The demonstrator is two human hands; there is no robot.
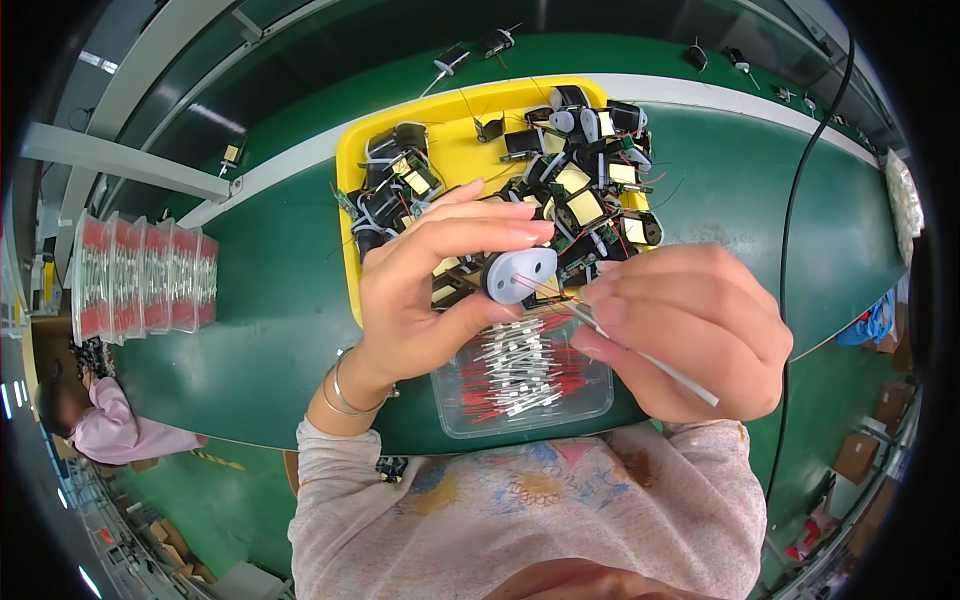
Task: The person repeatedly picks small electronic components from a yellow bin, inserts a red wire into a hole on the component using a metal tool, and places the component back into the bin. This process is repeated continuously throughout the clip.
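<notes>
My left hand (405,275) grips a small dark housing with a pale oval end cap (514,287) between thumb and fingers. Two dark holes show in the cap, and thin red wires come out near its middle. Those wires run across to my right hand (700,325), whose fingers are pinched on a slim white tube (672,374) pointing down to the right. Whether the wires enter the tube is hidden by the fingers. Just below both hands sits a clear plastic box (452,412) of white tubes with red wire ends (522,370).
Behind my hands a yellow tray (350,170) holds many black housings with circuit boards and yellow pads. Stacked clear boxes (150,275) of red-and-white wires stand at left. Beyond the white rail, more housings (452,60) lie on a green strip. A black cable (790,220) hangs at right. Far left sits another person (120,425).
</notes>
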